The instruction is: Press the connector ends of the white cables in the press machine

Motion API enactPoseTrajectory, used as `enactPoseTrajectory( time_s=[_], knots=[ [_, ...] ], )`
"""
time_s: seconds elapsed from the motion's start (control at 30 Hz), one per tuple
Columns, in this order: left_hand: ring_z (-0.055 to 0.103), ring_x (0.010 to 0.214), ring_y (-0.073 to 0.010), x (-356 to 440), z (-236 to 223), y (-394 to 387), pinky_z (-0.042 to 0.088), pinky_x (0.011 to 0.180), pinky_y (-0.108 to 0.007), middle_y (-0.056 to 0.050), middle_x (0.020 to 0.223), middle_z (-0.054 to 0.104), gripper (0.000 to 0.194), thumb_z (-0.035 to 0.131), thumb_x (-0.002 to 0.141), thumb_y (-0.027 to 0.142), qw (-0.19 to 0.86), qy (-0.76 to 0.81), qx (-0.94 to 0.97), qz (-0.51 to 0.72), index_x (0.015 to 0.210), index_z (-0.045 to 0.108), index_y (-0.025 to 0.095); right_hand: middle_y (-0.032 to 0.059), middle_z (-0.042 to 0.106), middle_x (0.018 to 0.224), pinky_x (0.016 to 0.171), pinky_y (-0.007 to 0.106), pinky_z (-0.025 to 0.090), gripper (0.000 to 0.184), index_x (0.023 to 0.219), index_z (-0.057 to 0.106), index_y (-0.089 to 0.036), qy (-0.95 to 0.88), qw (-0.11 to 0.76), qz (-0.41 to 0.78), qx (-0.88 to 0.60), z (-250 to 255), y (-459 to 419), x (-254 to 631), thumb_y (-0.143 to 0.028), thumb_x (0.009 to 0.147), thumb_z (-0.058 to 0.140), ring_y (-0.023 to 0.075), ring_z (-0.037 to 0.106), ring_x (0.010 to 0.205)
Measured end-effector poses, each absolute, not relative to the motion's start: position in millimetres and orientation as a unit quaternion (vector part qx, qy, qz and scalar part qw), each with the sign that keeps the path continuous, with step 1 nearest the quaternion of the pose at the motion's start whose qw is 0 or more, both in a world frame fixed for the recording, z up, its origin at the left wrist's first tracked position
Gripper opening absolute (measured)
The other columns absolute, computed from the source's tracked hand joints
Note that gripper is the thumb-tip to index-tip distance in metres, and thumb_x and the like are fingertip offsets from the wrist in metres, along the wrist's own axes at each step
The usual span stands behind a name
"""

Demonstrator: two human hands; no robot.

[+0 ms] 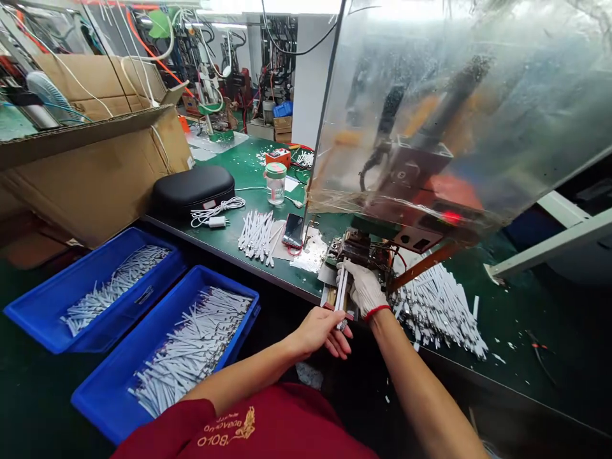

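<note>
White strips (341, 290), at least two side by side, run from my left hand up to my right hand at the machine. My bare left hand (321, 329) pinches their near ends, where small metallic ends show below the thumb. In a white knit glove with a red cuff, my right hand (364, 290) has its fingers at the far ends, pressed close to the machine's dark metal fixture (356, 245). Its fingertips are partly hidden there. Beside the right hand lies a big pile of similar white strips (437, 303) with metal ends.
Two blue bins (196, 280) of strips stand at the left. A smaller strip bundle (257, 234), a phone (293, 231), a jar (276, 183), a black case (194, 185) and a white cable (217, 210) lie on the green table. A clear shield (459, 95) hangs over the machine; pliers (540, 350) lie right.
</note>
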State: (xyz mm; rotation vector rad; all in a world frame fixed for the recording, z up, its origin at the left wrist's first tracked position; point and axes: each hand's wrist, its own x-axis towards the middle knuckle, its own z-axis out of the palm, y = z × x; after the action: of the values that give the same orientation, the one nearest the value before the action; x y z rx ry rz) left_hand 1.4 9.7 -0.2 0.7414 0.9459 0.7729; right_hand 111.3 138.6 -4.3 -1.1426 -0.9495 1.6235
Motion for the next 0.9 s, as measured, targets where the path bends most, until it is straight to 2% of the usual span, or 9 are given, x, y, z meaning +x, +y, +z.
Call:
enactPoseTrajectory(
  time_s=[0.3, 0.5, 0.63, 0.77, 0.83, 0.9],
  knots=[
    [0.063, 0.047, -0.0182, 1.8, -0.9, 10.5, 0.043, 0.045, -0.024, -0.01, 0.057, 0.067, 0.068, 0.057, 0.063, 0.077, 0.754, 0.43, 0.341, 0.359, 0.075, 0.063, 0.01, 0.0044, 0.062, 0.058, 0.042, 0.027, 0.049, 0.021, 0.07, 0.065, -0.014, -0.347, 0.479, 0.649, -0.478, -3.6, 136.2, 105.6, -0.033, 0.067, 0.075, 0.0145, 0.054, 0.044],
    [0.064, 0.048, -0.0175, 3.8, 4.1, 5.6, 0.043, 0.045, -0.023, -0.009, 0.059, 0.067, 0.065, 0.056, 0.068, 0.075, 0.742, 0.439, 0.352, 0.364, 0.077, 0.062, 0.01, 0.0034, 0.063, 0.062, 0.044, 0.025, 0.048, 0.019, 0.077, 0.065, -0.015, -0.32, 0.51, 0.659, -0.451, 20.6, 130.7, 105.8, -0.029, 0.069, 0.074, 0.0132, 0.055, 0.047],
    [0.063, 0.047, -0.0158, -1.1, -5.3, -7.9, 0.042, 0.044, -0.021, -0.007, 0.06, 0.067, 0.058, 0.055, 0.073, 0.071, 0.751, 0.417, 0.389, 0.334, 0.082, 0.058, 0.013, 0.0042, 0.062, 0.065, 0.048, 0.026, 0.049, 0.027, 0.081, 0.064, -0.014, -0.327, 0.474, 0.707, -0.41, 30.3, 115.1, 113.2, -0.034, 0.07, 0.077, 0.0132, 0.056, 0.051],
    [0.047, 0.035, -0.01, -14.2, -13.0, -27.2, 0.034, 0.04, -0.02, 0.002, 0.044, 0.054, 0.051, 0.048, 0.083, 0.067, 0.681, 0.457, 0.471, 0.325, 0.073, 0.053, 0.017, 0.0045, 0.06, 0.067, 0.055, 0.029, 0.051, 0.034, 0.077, 0.063, -0.014, -0.323, 0.512, 0.683, -0.408, 25.1, 90.5, 122.0, -0.044, 0.07, 0.077, 0.0136, 0.056, 0.056],
    [0.037, 0.034, -0.008, -21.3, -8.2, -38.5, 0.028, 0.04, -0.02, 0.005, 0.04, 0.043, 0.048, 0.044, 0.088, 0.061, 0.616, 0.482, 0.514, 0.353, 0.068, 0.052, 0.019, 0.0051, 0.06, 0.067, 0.057, 0.03, 0.051, 0.034, 0.075, 0.062, -0.016, -0.33, 0.546, 0.641, -0.427, 29.8, 82.5, 133.8, -0.048, 0.072, 0.074, 0.0151, 0.057, 0.059],
    [0.032, 0.037, -0.0081, -30.9, -0.5, -53.6, 0.023, 0.042, -0.022, 0.005, 0.04, 0.036, 0.049, 0.043, 0.09, 0.059, 0.604, 0.465, 0.549, 0.344, 0.063, 0.052, 0.019, 0.0038, 0.057, 0.062, 0.054, 0.03, 0.049, 0.034, 0.071, 0.058, -0.018, -0.346, 0.564, 0.588, -0.466, 45.3, 81.7, 158.7, -0.05, 0.078, 0.066, 0.0145, 0.055, 0.056]
  ],
)
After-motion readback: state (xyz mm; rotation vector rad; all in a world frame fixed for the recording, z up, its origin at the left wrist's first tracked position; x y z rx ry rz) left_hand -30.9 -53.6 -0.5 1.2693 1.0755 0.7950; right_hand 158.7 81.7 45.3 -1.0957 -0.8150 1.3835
